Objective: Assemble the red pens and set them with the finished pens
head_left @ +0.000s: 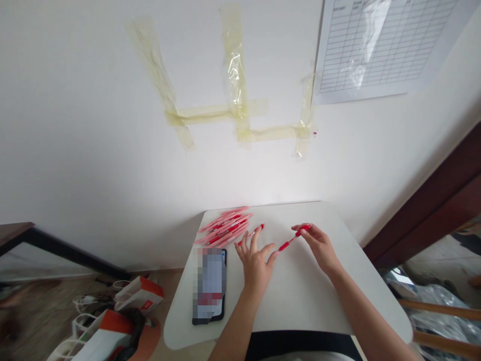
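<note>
A red pen [288, 243] slants above the white table, its clicker end up in my right hand [318, 245]. The thumb and fingers of that hand are closed around its upper end. My left hand [256, 261] has its thumb and index finger at the pen's lower tip, while the other fingers are spread. Just behind those spread fingers lies a second red pen [262, 227], partly hidden by them. Farther left is a pile of several red and pink pens [225, 226], some seemingly in pink sleeves.
A phone [212, 286], its screen blurred out, lies at the left of the white table [300, 301]. The wall [263, 175] borders the table's far edge. White-and-red paper bags [139, 293] stand on the floor at left. A wooden rail [443, 310] is at right.
</note>
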Motion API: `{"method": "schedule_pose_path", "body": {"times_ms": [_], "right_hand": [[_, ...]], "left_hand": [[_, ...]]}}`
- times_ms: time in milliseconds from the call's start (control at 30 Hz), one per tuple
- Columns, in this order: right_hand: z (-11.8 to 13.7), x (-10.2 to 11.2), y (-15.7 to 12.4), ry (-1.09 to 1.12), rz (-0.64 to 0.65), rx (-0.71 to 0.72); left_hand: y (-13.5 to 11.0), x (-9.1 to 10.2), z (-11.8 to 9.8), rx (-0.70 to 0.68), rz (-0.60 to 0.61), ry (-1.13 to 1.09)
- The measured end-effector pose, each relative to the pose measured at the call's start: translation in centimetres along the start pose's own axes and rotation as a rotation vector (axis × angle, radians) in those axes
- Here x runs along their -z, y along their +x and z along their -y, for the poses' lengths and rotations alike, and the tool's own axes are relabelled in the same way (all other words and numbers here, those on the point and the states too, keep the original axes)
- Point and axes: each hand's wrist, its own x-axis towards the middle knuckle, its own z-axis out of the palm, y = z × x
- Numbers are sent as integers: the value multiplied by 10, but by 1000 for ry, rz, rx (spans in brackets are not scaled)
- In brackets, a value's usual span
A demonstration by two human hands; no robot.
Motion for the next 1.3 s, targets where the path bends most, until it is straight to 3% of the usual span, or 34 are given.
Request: {"method": "schedule_pose_path", "body": {"times_ms": [200, 433, 633, 1000, 1300], "right_hand": [[3, 4, 5, 642, -88, -134], [-1, 10, 4, 967, -57, -322], [-7, 3, 4, 989, -11, -378], [2, -4, -1, 1008, 50, -308], [3, -6, 0, 860, 0, -260]], "left_hand": [[2, 2, -1, 15, -40, -4], [3, 3, -2, 34, -45, -14], [5, 4, 4, 87, -106, 7], [4, 3, 4, 115, -125, 13], [4, 3, 5, 113, -112, 36]]}}
